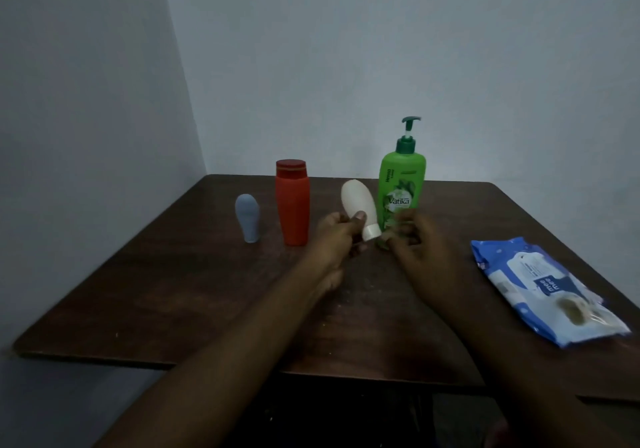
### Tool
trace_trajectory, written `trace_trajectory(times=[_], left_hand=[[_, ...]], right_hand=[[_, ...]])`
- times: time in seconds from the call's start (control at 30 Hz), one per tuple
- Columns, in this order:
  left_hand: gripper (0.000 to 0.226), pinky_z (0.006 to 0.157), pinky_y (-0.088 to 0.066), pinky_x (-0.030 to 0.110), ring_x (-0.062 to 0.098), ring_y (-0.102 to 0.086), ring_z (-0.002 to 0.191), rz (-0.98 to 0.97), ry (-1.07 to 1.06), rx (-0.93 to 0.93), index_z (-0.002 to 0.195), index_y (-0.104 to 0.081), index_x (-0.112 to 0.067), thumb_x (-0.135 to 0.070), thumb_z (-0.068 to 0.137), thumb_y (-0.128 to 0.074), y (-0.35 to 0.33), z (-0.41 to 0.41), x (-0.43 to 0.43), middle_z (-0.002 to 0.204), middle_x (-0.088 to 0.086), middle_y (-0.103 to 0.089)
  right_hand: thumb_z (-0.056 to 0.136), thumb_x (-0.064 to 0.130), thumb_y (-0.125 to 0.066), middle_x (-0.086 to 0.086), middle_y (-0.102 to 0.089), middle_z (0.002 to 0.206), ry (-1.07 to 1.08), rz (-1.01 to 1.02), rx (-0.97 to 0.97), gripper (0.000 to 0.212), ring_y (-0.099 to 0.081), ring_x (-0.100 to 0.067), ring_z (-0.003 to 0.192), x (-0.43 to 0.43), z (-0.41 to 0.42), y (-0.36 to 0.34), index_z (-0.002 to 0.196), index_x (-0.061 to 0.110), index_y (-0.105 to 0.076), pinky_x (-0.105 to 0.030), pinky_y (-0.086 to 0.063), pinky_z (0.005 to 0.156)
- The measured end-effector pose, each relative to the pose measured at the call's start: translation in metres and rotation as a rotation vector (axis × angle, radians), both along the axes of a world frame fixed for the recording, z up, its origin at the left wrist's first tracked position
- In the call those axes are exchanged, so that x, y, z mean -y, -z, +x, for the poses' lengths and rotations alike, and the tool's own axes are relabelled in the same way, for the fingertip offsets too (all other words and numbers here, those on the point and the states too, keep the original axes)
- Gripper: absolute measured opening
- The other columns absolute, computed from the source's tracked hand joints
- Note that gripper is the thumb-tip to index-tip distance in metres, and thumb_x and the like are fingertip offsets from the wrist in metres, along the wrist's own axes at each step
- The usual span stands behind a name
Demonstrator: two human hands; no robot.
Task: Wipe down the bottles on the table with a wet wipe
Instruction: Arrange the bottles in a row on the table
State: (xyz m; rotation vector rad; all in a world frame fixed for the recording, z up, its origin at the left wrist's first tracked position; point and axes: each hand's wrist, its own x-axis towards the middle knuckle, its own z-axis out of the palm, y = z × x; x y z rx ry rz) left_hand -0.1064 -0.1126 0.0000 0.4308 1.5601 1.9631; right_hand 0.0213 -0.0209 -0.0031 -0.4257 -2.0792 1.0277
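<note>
**White bottle held tilted above the table**

The left grip (pixel 337 236), a bare hand, is closed around the lower end of the white bottle (pixel 358 203). The thumb lies across the body just above the white cap. The bottle is lifted off the table (pixel 138 292) and tilted, with its rounded end up and away from the person and its cap pointing down toward the right.

The right grip (pixel 420 243) is just beside that cap, fingers curled, in front of the base of the green pump bottle (pixel 401 184). In the dim light I cannot tell whether these fingers pinch anything, or whether they touch the cap or the green bottle.

The green pump bottle stands upright near the table's far edge. The red bottle (pixel 292 205) stands upright to the left of the hands. A small blue-grey bottle (pixel 247 217) stands cap-down further left, apart from the red one.

A blue and white pack of wet wipes (pixel 540 288) lies flat on the right side of the table, well apart from the bottles. Pale walls meet in a corner behind the table.
</note>
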Motion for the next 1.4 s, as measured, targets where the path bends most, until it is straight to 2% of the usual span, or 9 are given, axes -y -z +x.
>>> trace_trajectory(times=[0.13, 0.27, 0.37, 0.5, 0.63, 0.77, 0.87, 1.03, 1.4], left_hand=[[0.021, 0.104, -0.053, 0.046, 0.025, -0.063, 0.116, -0.214, -0.038, -0.307, 0.124, -0.057, -0.012, -0.016, 0.104, -0.06, 0.008, -0.019, -0.017, 0.127, 0.009, -0.066], [0.024, 0.102, -0.052, 0.048, 0.025, -0.062, 0.114, -0.37, -0.074, -0.449, 0.127, -0.057, -0.012, -0.019, 0.104, -0.06, 0.029, -0.036, -0.027, 0.13, 0.011, -0.065], [0.027, 0.099, -0.052, 0.042, 0.023, -0.061, 0.115, -0.411, -0.067, -0.491, 0.13, -0.056, -0.012, -0.019, 0.104, -0.06, 0.039, -0.046, -0.025, 0.134, 0.009, -0.064], [0.032, 0.096, -0.049, 0.036, 0.023, -0.058, 0.12, -0.42, -0.073, -0.531, 0.135, -0.053, -0.009, -0.017, 0.105, -0.058, 0.042, -0.054, -0.023, 0.138, 0.009, -0.061], [0.03, 0.095, -0.045, 0.035, 0.02, -0.056, 0.119, -0.455, -0.036, -0.58, 0.135, -0.051, -0.011, -0.017, 0.106, -0.057, 0.046, -0.062, -0.022, 0.14, 0.009, -0.059], [0.04, 0.099, -0.042, 0.034, 0.015, -0.048, 0.121, -0.467, 0.006, -0.584, 0.143, -0.046, -0.013, -0.015, 0.105, -0.057, 0.046, -0.067, -0.018, 0.15, 0.008, -0.052], [0.051, 0.103, -0.047, 0.037, 0.019, -0.053, 0.126, -0.465, 0.015, -0.597, 0.143, -0.045, -0.014, -0.014, 0.098, -0.069, 0.047, -0.066, -0.016, 0.148, 0.009, -0.055], [0.066, 0.097, -0.049, 0.035, 0.023, -0.058, 0.126, -0.477, -0.031, -0.672, 0.144, -0.047, -0.015, -0.015, 0.088, -0.081, 0.051, -0.062, -0.017, 0.144, 0.008, -0.059], [0.064, 0.104, -0.053, 0.046, 0.025, -0.061, 0.125, -0.495, -0.073, -0.693, 0.14, -0.052, -0.015, -0.012, 0.085, -0.084, 0.054, -0.067, -0.018, 0.139, 0.007, -0.063]], right_hand=[[0.088, 0.013, -0.078, -0.005, -0.058, 0.12, 0.152, -0.187, 0.028, 0.056, -0.058, -0.018, 0.103, -0.061, -0.001, -0.01, 0.134, 0.012, -0.045, -0.02, -0.045, 0.071], [0.079, 0.005, -0.084, -0.002, -0.057, 0.126, -0.073, -0.249, 0.361, 0.088, -0.058, -0.022, 0.114, -0.102, -0.021, -0.003, 0.15, 0.014, -0.033, -0.037, -0.053, 0.086], [0.077, -0.004, -0.083, -0.002, -0.069, 0.12, -0.291, -0.366, 0.428, 0.077, -0.068, -0.02, 0.111, -0.114, -0.036, 0.007, 0.143, 0.015, -0.047, -0.032, -0.06, 0.085], [0.073, 0.007, -0.09, 0.004, -0.074, 0.121, -0.328, -0.319, 0.409, 0.06, -0.069, -0.015, 0.114, -0.12, -0.053, 0.021, 0.123, 0.027, -0.064, -0.036, -0.054, 0.102], [0.08, 0.01, -0.086, 0.016, -0.069, 0.111, -0.282, -0.261, 0.358, 0.055, -0.064, 0.0, 0.104, -0.113, -0.052, 0.031, 0.126, 0.024, -0.058, -0.013, -0.049, 0.081], [0.084, 0.01, -0.082, 0.021, -0.064, 0.11, -0.276, -0.237, 0.352, 0.056, -0.059, 0.007, 0.098, -0.112, -0.053, 0.035, 0.129, 0.025, -0.054, -0.009, -0.049, 0.08], [0.085, 0.009, -0.081, 0.022, -0.061, 0.109, -0.275, -0.232, 0.341, 0.058, -0.056, 0.011, 0.095, -0.11, -0.053, 0.034, 0.132, 0.023, -0.051, 0.003, -0.044, 0.067], [0.08, 0.008, -0.085, 0.009, -0.064, 0.123, -0.277, -0.23, 0.335, 0.071, -0.058, 0.007, 0.101, -0.11, -0.053, 0.038, 0.141, 0.017, -0.05, -0.005, -0.048, 0.071], [0.082, 0.002, -0.082, 0.018, -0.064, 0.112, -0.295, -0.239, 0.345, 0.063, -0.06, 0.007, 0.098, -0.112, -0.054, 0.038, 0.132, 0.022, -0.05, -0.003, -0.049, 0.071]])
